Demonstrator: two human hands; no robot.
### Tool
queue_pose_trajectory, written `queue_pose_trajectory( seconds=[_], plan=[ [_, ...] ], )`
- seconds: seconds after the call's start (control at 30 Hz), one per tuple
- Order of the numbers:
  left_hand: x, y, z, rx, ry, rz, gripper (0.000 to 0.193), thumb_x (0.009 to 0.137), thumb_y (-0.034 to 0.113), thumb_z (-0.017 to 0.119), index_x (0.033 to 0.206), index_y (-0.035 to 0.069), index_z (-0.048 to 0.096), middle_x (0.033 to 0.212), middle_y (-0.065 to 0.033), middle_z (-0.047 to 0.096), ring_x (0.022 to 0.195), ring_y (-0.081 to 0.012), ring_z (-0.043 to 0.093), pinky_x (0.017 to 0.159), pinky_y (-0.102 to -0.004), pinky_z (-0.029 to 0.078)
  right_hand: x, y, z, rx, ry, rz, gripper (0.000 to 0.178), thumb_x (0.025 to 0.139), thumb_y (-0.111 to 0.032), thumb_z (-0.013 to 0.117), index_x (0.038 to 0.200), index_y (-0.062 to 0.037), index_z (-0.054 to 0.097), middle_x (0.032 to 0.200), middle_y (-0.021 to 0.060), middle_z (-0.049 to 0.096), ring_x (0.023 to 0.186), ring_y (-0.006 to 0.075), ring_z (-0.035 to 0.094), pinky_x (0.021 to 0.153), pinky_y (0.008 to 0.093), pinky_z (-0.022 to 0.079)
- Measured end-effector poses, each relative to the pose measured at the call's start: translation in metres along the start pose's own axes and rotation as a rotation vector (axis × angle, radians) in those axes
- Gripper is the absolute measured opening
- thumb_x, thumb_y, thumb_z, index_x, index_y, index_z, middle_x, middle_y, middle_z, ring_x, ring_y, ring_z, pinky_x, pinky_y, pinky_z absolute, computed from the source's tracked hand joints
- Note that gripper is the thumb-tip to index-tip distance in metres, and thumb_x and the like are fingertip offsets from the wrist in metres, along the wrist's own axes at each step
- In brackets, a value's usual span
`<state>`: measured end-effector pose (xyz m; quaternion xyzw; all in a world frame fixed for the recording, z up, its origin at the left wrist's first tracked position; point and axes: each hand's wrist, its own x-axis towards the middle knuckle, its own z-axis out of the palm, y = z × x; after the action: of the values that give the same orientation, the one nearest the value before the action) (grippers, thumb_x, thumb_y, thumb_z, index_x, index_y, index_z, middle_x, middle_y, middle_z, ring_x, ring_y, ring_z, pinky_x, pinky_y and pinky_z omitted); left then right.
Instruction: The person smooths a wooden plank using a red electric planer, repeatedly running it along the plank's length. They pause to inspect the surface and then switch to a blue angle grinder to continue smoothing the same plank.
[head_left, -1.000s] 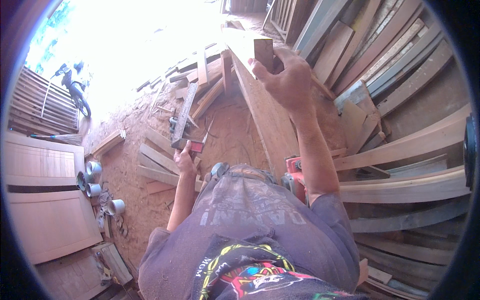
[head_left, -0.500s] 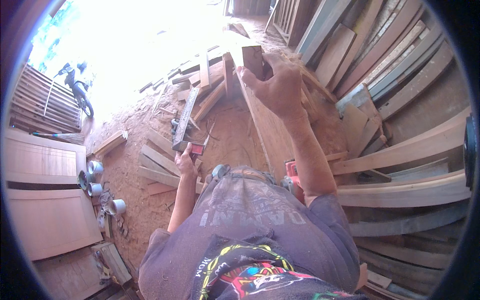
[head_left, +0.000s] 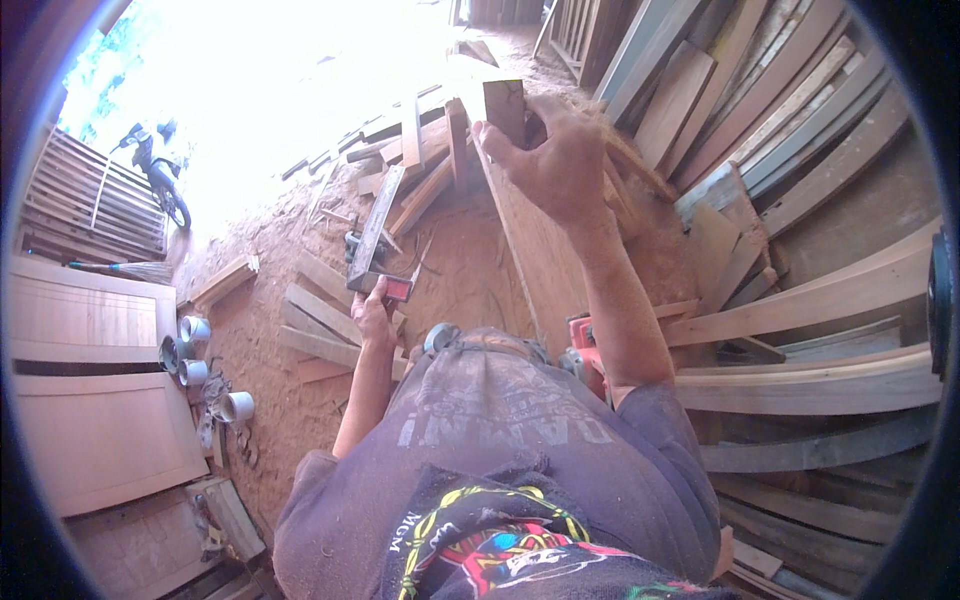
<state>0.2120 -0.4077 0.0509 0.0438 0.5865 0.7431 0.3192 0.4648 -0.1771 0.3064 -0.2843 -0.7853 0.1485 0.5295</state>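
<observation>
Block [head_left: 505, 112]: one, wood, at the far end of the plank [head_left: 535, 230]; contact with it could not be told. Square [head_left: 378, 222]: one, long blade pointing away, red patch on its stock.

Surroundings: offcuts [head_left: 430, 190] heaped beyond the square, more lying near the left forearm; a red tool [head_left: 588, 350] beside the right forearm; boards [head_left: 790, 290] crowding the right side; two panels [head_left: 100, 435] at left; a motorcycle [head_left: 160, 175] farther off.

Containers: pale cans [head_left: 237, 406] grouped beside the panels, contents indistinct.

Fingers: right hand [head_left: 555, 165], thumb and fingers spread to the block's width, gripping it, part of it covered; left hand [head_left: 374, 318], closed narrowly round the square's stock.
</observation>
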Motion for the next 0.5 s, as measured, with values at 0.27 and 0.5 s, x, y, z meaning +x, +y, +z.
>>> queue_pose_trajectory(
  seconds=[0.27,0.5],
  plan=[
    [0.008,0.015,0.019,0.040,-0.114,0.027,0.028,0.104,0.013,0.074,0.131,0.011,0.067,0.115,-0.0009,0.073,0.098,-0.0144,0.072,0.085,-0.0319,0.059,-0.002,0.009,0.001,-0.007,0.068,-0.011,0.037,0.086,-0.035,0.086,0.103,-0.0022,0.080,0.087,0.0118,0.079,0.075,0.0223,0.076,0.068,0.0366,0.060],
    [0.120,0.083,0.098,0.292,-0.294,0.290,0.035,0.101,0.020,0.077,0.131,0.004,0.069,0.113,-0.0046,0.073,0.102,-0.0171,0.069,0.088,-0.0353,0.057,-0.037,0.004,0.004,-0.010,0.087,0.103,0.036,0.080,-0.025,0.090,0.103,-0.0004,0.077,0.079,0.0088,0.071,0.060,0.0175,0.067,0.058,0.0341,0.054]
  ],
)
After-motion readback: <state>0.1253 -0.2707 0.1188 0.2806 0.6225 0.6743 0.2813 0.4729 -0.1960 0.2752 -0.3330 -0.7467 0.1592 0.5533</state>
